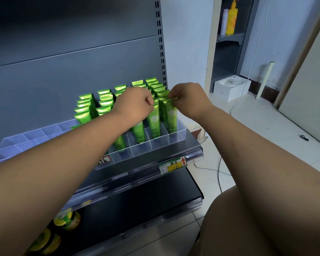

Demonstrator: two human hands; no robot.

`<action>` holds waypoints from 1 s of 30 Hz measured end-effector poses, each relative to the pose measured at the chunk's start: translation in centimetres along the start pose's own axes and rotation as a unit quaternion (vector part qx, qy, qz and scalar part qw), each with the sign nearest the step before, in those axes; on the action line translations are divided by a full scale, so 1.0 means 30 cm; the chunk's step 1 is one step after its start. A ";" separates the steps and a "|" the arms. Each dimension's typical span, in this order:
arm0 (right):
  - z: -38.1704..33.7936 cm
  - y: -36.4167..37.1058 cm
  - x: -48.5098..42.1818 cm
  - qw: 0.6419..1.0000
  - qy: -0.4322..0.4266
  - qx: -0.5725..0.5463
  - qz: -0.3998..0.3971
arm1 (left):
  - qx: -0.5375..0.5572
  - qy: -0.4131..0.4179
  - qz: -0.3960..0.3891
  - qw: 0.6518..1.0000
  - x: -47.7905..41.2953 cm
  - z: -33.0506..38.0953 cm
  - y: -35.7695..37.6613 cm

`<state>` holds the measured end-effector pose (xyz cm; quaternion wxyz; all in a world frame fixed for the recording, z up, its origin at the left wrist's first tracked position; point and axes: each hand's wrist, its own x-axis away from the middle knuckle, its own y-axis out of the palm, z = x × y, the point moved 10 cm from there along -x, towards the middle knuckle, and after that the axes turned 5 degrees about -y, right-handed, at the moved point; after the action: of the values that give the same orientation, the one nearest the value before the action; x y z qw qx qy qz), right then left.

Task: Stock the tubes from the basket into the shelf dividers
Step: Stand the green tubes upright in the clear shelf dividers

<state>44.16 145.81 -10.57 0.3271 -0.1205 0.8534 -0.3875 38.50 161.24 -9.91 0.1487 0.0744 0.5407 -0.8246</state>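
Several green tubes [104, 100] stand upright in the clear plastic shelf dividers [155, 145] on the grey shelf. My left hand [135, 102] pinches the crimped top of one green tube [154, 119] standing in a front compartment. Just to its right, my right hand [187, 97] pinches the top of another green tube [171, 117] in the rightmost column. Both tubes are upright with their caps down in the compartments. The left compartments of the divider tray [26, 139] hold nothing. No basket shows in the head view.
A price label strip [174, 164] runs along the shelf's front edge. Green-lidded jars [67, 220] sit on the lower shelf. To the right are a white box [231, 87] on the tiled floor, a cable, and a yellow pump bottle [232, 17] on a side rack.
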 end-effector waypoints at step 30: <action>-1.033 0.492 0.311 0.963 -0.245 -0.022 -0.106 | -0.287 -0.338 0.237 0.865 1.038 -0.596 -0.510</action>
<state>17.62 169.47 -10.77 0.4808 -0.3084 0.7378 -0.3598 3.43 178.13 -12.67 0.5277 -0.1290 0.6362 -0.5479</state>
